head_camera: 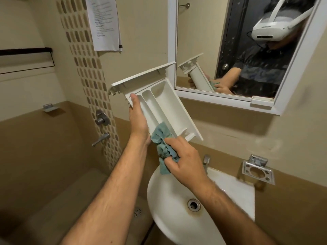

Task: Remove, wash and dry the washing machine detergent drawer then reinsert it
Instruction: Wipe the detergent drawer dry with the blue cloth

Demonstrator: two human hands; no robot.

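Three compartments to dry: my left hand grips the drawer tilted above the sink, my right hand pinches the cloth (work it into corners).

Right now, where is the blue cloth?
In the head view, the blue cloth is bunched in the right hand, pressed against the drawer's lower end, above the sink.

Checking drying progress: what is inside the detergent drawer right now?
The detergent drawer shows three bare white compartments. A teal cloth, gripped by the right hand, pokes into its lower end and covers that part. The left hand hides the left wall.
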